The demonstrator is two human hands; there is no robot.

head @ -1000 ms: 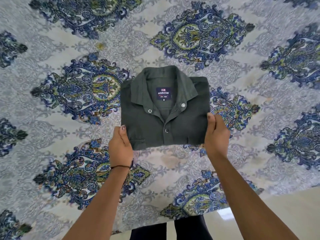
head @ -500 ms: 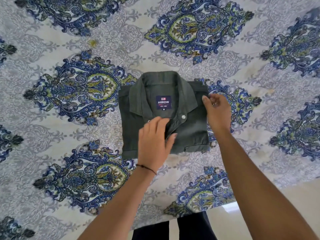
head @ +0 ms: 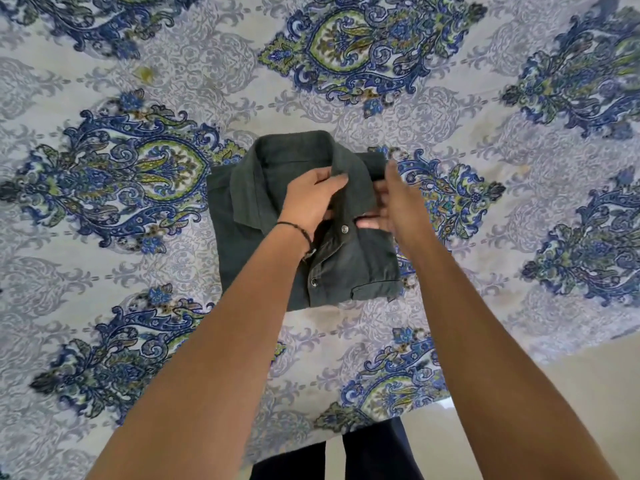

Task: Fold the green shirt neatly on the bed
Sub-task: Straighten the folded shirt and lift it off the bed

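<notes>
The dark green shirt (head: pixel 249 237) lies folded into a compact rectangle on the bed, collar away from me and button placket facing up. My left hand (head: pixel 311 199) rests over the middle of the collar, covering the label, with its fingers pinching the right collar flap. My right hand (head: pixel 398 202) is at the right side of the collar, fingers bent onto the fabric beside the top button. Both forearms cross the lower half of the shirt and hide part of it.
The bedsheet (head: pixel 138 81) is pale with blue and green paisley medallions and spreads in every direction. Its near edge (head: pixel 415 410) drops to a light floor at lower right. My dark trousers (head: pixel 363 455) show at the bottom.
Both hands left the shirt's lower corners and moved up to the collar. The left hand now covers the label; the right came in from the shirt's right edge.
</notes>
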